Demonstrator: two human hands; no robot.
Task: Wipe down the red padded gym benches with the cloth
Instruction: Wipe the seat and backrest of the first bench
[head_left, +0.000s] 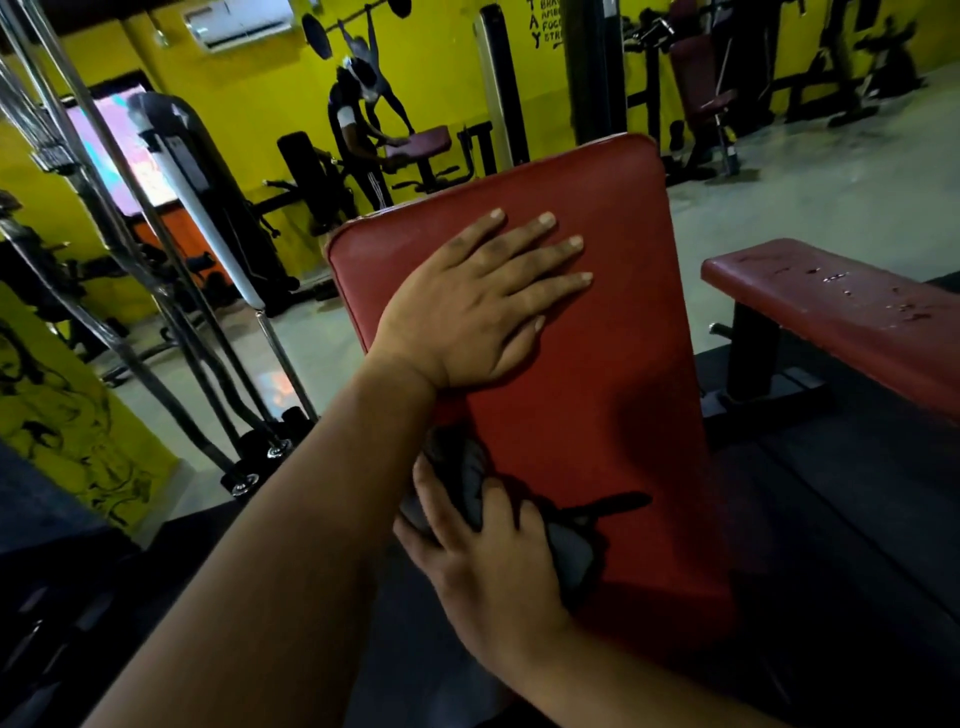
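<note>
Grey cloth (571, 551), gripped by the right hand (483, 566), shows only partly.

- The padded surface (597, 364) stands in the middle, tilted, its top edge far and its lower end near
- The left grip (483, 296) lies flat on the far upper part of the surface, fingers pointing right
- The right grip (483, 561) sits at the near left edge, holding the cloth (571, 551) against the surface
- The cloth spreads rightward from under that grip
- A second bench (831, 312) stands to the right, apart from the surface
- Slanting metal poles (171, 291) rise on the left
- Far behind, left of centre, another person (358, 135) bends over a far pad (421, 143)
- More machines (701, 93) stand far right
</note>
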